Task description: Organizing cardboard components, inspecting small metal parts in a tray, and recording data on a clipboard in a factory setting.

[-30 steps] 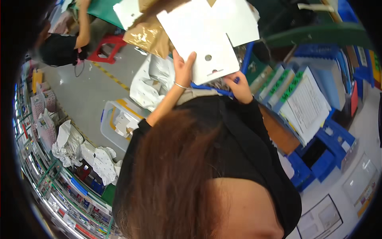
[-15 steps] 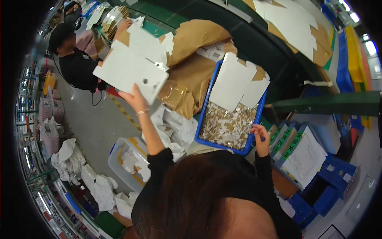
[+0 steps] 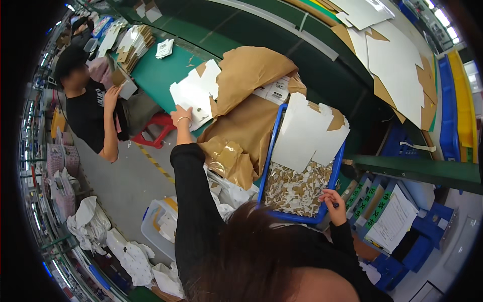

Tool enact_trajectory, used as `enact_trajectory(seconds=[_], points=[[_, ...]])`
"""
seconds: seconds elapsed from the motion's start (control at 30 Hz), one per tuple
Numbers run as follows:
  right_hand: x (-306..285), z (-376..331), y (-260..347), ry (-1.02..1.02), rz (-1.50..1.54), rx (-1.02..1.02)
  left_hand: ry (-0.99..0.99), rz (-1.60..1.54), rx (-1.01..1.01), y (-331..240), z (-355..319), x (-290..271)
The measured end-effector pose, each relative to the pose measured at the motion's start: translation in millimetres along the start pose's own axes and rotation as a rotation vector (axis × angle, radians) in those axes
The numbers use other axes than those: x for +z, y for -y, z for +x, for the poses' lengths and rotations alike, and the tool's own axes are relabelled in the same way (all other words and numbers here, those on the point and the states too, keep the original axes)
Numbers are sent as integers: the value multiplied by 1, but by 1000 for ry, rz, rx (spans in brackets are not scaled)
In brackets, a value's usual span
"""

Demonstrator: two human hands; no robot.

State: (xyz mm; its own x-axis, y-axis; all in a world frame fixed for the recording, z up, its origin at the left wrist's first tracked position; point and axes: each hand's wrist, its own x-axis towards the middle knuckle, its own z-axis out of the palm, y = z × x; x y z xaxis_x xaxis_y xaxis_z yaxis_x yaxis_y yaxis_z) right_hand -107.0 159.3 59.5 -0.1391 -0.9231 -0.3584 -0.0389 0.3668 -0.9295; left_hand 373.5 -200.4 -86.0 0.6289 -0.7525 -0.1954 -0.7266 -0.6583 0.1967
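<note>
My left hand [image 3: 182,118] reaches forward to the green table and grips the near edge of a white die-cut cardboard sheet [image 3: 193,95]. The sheet has brown sides and a few small holes, and lies against a brown paper wrapping [image 3: 251,75]. Beside the right rim of a blue tray [image 3: 334,189], my right hand [image 3: 334,206] is curled round a small dark thing, mostly hidden by the fingers. White and brown cardboard scraps [image 3: 294,189] fill the tray's near part, and more white cardboard sheets [image 3: 297,133] rest across its far part.
A co-worker [image 3: 88,100] at the left holds a piece of cardboard, with a red stool [image 3: 155,130] nearby. Below the table stands a clear bin [image 3: 156,226]. Blue file holders [image 3: 375,206] are at my right; large cardboard sheets [image 3: 397,70] lie on the upper shelf.
My left hand has carried the cardboard sheet forward and lowered it onto the table by the brown paper. The co-worker's arm has drawn back. My right hand stays by the tray.
</note>
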Motion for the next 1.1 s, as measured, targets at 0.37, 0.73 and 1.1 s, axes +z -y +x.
enact_trajectory(seconds=[0.37, 0.73, 1.1], points=[[-8, -7, -6, -168, -44, 14, -150, -973, 644, -117, -223, -29], [-16, -13, 1, -141, 1, -74, 60, -367, 632, -203, -357, 60], [-34, -16, -13, -142, -59, -153, -198, -571, 717, -191, -371, 65]])
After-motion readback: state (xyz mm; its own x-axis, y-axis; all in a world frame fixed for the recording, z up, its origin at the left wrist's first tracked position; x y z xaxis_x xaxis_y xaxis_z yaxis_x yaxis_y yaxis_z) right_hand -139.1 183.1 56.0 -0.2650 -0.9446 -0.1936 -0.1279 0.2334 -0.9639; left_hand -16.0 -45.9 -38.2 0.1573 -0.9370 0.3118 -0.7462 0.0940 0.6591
